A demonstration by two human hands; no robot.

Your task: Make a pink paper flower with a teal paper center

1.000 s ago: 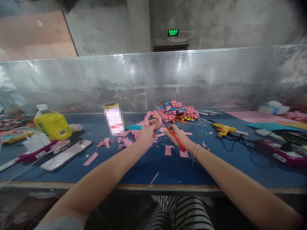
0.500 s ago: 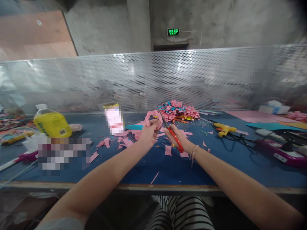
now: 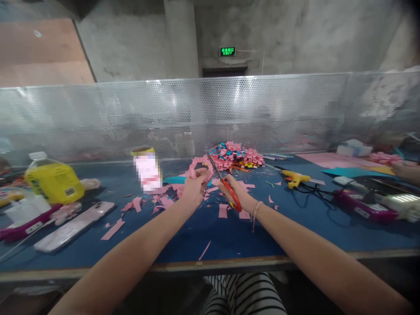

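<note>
My left hand (image 3: pixel 194 189) pinches a ring of folded pink paper (image 3: pixel 193 165) above the middle of the table. In my right hand (image 3: pixel 234 192) is a pair of scissors (image 3: pixel 232 193) with red handles, its blades pointing up and left beside the ring. Cut pink paper pieces (image 3: pixel 166 202) lie scattered around and below both hands. Just behind them stands a heap of pink, blue and yellow paper pieces (image 3: pixel 231 154). Whether the blades touch the ring, I cannot tell.
On the left are a yellow liquid jug (image 3: pixel 54 179), a phone (image 3: pixel 75 226) and a tub (image 3: pixel 147 168). A yellow glue gun (image 3: pixel 295 178) and a purple power strip (image 3: pixel 364 208) lie right. Another person's hand (image 3: pixel 407 171) shows at the far right. A perforated metal screen (image 3: pixel 131 109) stands behind.
The view has shifted a little, so most things sit further left and lower. At the far right another person's hand has come into view. My grip on ring and scissors stays the same.
</note>
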